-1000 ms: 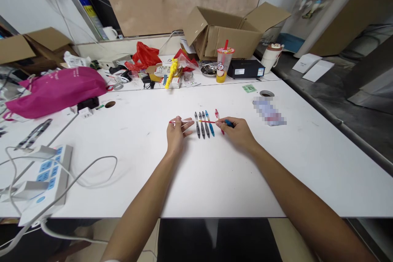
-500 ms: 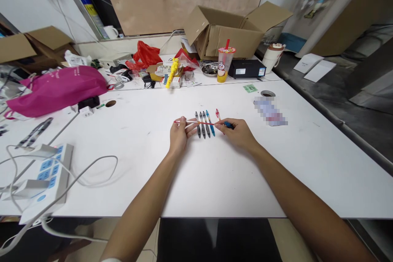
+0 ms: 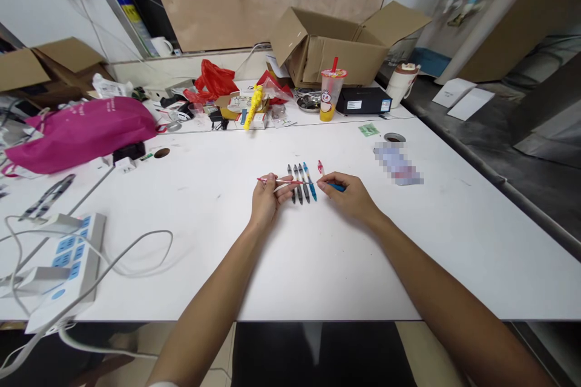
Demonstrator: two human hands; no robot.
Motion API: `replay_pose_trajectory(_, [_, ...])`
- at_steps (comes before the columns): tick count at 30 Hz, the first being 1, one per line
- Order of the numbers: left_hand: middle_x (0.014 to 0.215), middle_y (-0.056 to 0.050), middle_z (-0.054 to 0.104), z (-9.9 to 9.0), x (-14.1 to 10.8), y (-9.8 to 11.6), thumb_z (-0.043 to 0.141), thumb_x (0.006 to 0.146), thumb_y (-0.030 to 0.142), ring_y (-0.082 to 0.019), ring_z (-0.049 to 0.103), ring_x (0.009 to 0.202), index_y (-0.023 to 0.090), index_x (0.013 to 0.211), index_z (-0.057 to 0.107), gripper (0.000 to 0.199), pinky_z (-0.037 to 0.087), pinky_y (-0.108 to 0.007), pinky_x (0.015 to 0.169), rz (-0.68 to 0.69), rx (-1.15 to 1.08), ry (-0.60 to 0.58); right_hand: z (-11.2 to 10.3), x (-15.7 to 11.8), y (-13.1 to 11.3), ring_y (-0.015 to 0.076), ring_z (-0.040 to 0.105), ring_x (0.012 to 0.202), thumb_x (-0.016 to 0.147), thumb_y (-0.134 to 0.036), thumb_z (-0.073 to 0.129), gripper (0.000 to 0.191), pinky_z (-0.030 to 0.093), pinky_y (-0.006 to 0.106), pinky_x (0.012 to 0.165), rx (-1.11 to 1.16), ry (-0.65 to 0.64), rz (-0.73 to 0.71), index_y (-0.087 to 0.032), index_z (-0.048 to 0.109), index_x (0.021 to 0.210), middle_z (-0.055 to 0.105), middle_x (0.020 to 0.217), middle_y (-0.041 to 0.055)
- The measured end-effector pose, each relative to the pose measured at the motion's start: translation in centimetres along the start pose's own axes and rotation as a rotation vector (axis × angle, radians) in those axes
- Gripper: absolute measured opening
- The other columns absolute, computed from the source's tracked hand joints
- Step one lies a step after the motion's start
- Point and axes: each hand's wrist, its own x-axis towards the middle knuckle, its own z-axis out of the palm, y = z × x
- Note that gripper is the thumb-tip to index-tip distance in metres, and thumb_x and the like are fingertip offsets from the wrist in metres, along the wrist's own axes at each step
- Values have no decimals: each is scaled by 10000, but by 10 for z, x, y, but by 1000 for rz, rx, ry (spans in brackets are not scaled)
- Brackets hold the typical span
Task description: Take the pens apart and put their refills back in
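Note:
My left hand pinches a thin red-tipped pen refill, which lies level across the tops of a row of pens. My right hand holds a small blue piece under its fingers, and its thumb and forefinger meet near the refill's right end; whether they touch it cannot be made out. Between the hands lie several grey-black pens and a blue pen, side by side on the white table. A red pen is partly hidden behind my right hand.
A power strip with cables lies at the left, near a magenta bag. Toward the back stand a drink cup, a black box and an open carton. A tape roll sits at the right.
The refill has shifted slightly left relative to my right fingertips, and a dark thin tip now shows at its right end. Both hands have otherwise barely moved.

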Motion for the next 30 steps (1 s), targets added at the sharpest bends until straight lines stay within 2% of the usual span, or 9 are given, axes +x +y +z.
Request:
replay_pose_trajectory(3, [1063, -148, 754, -1, 1, -1, 578, 984, 405, -172, 770, 831, 156, 919, 541, 260, 592, -221, 657, 9, 22, -9, 1, -1, 1, 217, 659, 858, 837, -454, 711, 279, 499, 371, 806, 2, -12, 8, -212, 765, 963, 753, 942, 62])
replay_pose_trajectory(14, [1090, -116, 734, -1, -2, -11, 666, 922, 443, -191, 771, 830, 186, 1028, 515, 317, 601, -255, 653, -12, 39, -64, 9, -6, -1, 229, 680, 889, 848, -435, 709, 257, 524, 402, 839, 7, -53, 25, -228, 789, 977, 766, 964, 65])
replay_pose_trajectory(18, [1011, -82, 728, 0, -3, -12, 685, 906, 448, -185, 765, 827, 189, 1027, 533, 324, 604, -254, 656, 11, 41, -44, 12, -7, -1, 221, 662, 905, 891, -373, 657, 286, 520, 394, 814, -11, -101, -69, -239, 762, 1121, 734, 1035, 77])
replay_pose_trajectory(20, [978, -75, 732, 1, -3, -13, 697, 894, 457, -178, 762, 814, 191, 1014, 536, 333, 602, -248, 653, 7, 50, -62, 13, -6, 0, 222, 661, 918, 880, -364, 672, 336, 520, 391, 808, 20, -106, -59, -242, 725, 1189, 726, 1051, 78])
replay_pose_trajectory(24, [955, -77, 748, 4, -5, -15, 725, 871, 453, -155, 749, 762, 184, 1016, 554, 350, 601, -244, 652, -13, 77, -119, 18, -8, 1, 211, 659, 859, 845, -434, 722, 284, 514, 378, 779, 116, -64, 23, -222, 706, 1033, 739, 972, 65])
replay_pose_trajectory(27, [959, -84, 756, 4, -6, -16, 754, 851, 429, -144, 741, 744, 175, 1043, 563, 372, 603, -247, 664, -19, 85, -124, 21, -10, 0, 181, 609, 713, 911, -490, 624, 289, 480, 348, 677, 81, -101, 54, -210, 695, 897, 715, 819, 44])
replay_pose_trajectory(30, [1043, -114, 758, 4, -6, -15, 764, 844, 420, -161, 748, 804, 170, 1053, 567, 381, 603, -258, 677, -9, 70, -116, 22, -10, -1, 170, 596, 722, 922, -449, 607, 252, 469, 332, 674, 85, -61, 23, -212, 665, 987, 708, 897, 45])
